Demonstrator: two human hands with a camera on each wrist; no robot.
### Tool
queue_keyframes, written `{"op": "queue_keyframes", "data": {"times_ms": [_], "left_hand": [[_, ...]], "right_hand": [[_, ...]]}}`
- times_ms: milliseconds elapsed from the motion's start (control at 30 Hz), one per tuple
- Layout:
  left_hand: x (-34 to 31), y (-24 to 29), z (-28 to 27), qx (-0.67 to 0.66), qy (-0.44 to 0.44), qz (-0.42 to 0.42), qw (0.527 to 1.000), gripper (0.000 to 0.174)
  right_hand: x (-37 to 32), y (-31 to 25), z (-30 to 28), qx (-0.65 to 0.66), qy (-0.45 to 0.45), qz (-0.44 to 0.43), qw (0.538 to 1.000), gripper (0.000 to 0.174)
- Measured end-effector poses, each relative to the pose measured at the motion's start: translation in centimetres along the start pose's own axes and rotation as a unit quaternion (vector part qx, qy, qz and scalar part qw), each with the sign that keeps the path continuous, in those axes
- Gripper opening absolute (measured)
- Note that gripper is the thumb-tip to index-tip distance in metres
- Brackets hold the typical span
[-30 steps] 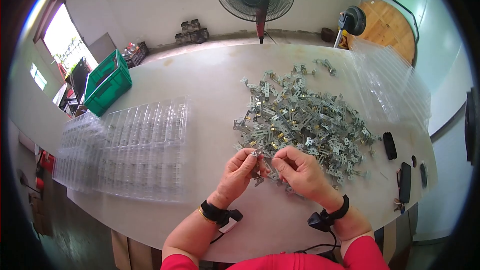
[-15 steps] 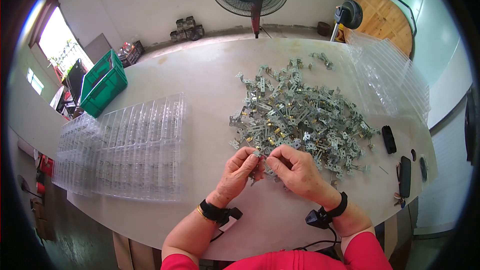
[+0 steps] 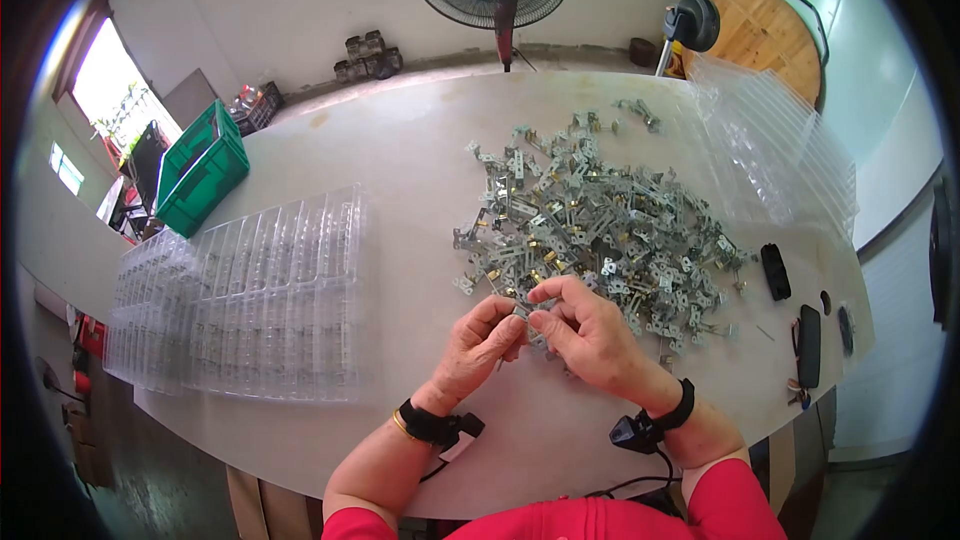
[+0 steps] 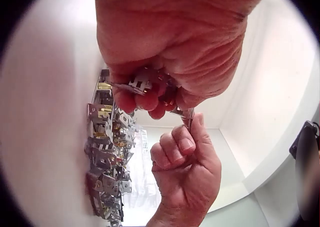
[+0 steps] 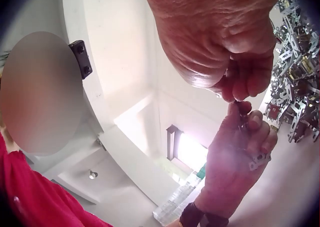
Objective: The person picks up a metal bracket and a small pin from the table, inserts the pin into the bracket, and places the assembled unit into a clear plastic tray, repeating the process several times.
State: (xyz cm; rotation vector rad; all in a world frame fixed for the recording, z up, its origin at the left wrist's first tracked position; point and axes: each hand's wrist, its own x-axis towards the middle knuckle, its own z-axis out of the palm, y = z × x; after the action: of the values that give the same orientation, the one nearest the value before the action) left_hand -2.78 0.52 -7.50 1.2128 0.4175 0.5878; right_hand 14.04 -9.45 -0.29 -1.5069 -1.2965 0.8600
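Note:
Low over the table at the near edge of a heap of small metal brackets (image 3: 600,230), both hands meet. The left hand (image 3: 475,345) holds a silvery bracket (image 4: 137,86) with punched holes, its flat end sticking out past the curled fingers in the left wrist view; the rest is hidden in the palm. Against the left fingertips, the right hand (image 3: 590,335) pinches the bracket's other end between thumb and index finger. In the right wrist view, a holed plate (image 5: 259,161) of the bracket shows below the left fingers.
Clear plastic divided trays (image 3: 270,290) lie on the left of the table, with a green crate (image 3: 205,170) behind them. More clear plastic trays (image 3: 780,160) are at the far right. A black case (image 3: 809,345) and a small black object (image 3: 775,272) lie near the right edge.
The right hand has come closer against the left fingertips, and its index finger is raised more. The left hand keeps its hold on the bracket, which has been turned within the fingers.

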Motion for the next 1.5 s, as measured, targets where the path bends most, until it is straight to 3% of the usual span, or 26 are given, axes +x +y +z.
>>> {"op": "queue_keyframes", "data": {"times_ms": [267,333,467,533,567,667,733,867,1067,1500], "left_hand": [[0.4,0.3,0.1,0.031,-0.005,0.000,1.000,0.019],[0.4,0.4,0.2,0.051,0.000,-0.001,0.999,0.019],[0.3,0.3,0.2,0.073,-0.013,-0.006,0.997,0.020],[0.2,-0.1,0.3,0.204,-0.039,0.053,0.977,0.020],[0.1,0.0,0.5,0.204,-0.039,0.053,0.977,0.020],[0.0,0.5,1.0,0.147,-0.057,0.032,0.987,0.017],[0.3,0.3,0.4,-0.024,-0.041,-0.025,0.999,0.018],[0.5,0.8,0.3,-0.135,0.003,-0.030,0.990,0.021],[0.7,0.9,0.1,-0.170,0.001,-0.022,0.985,0.023],[0.7,0.5,-0.3,-0.164,-0.023,-0.005,0.986,0.023]], "right_hand": [[0.3,-0.7,-0.3,-0.023,-0.002,0.008,1.000,0.013],[0.4,0.4,0.0,-0.085,0.056,-0.106,0.989,0.008],[0.4,0.4,-0.2,-0.103,0.047,-0.096,0.989,0.006],[0.2,-0.1,-0.3,-0.105,0.033,-0.074,0.991,0.006],[0.3,-0.1,-0.3,-0.104,0.033,-0.074,0.991,0.006],[0.6,0.1,-0.5,-0.079,0.088,-0.141,0.983,0.006],[0.5,-0.3,-0.9,-0.006,0.105,-0.073,0.992,0.009],[0.6,-0.1,-0.7,0.062,0.087,-0.022,0.994,0.011],[0.4,-1.0,-0.7,-0.018,0.043,0.020,0.999,0.011],[0.5,-0.3,-0.5,-0.043,0.051,-0.005,0.998,0.010]]}}
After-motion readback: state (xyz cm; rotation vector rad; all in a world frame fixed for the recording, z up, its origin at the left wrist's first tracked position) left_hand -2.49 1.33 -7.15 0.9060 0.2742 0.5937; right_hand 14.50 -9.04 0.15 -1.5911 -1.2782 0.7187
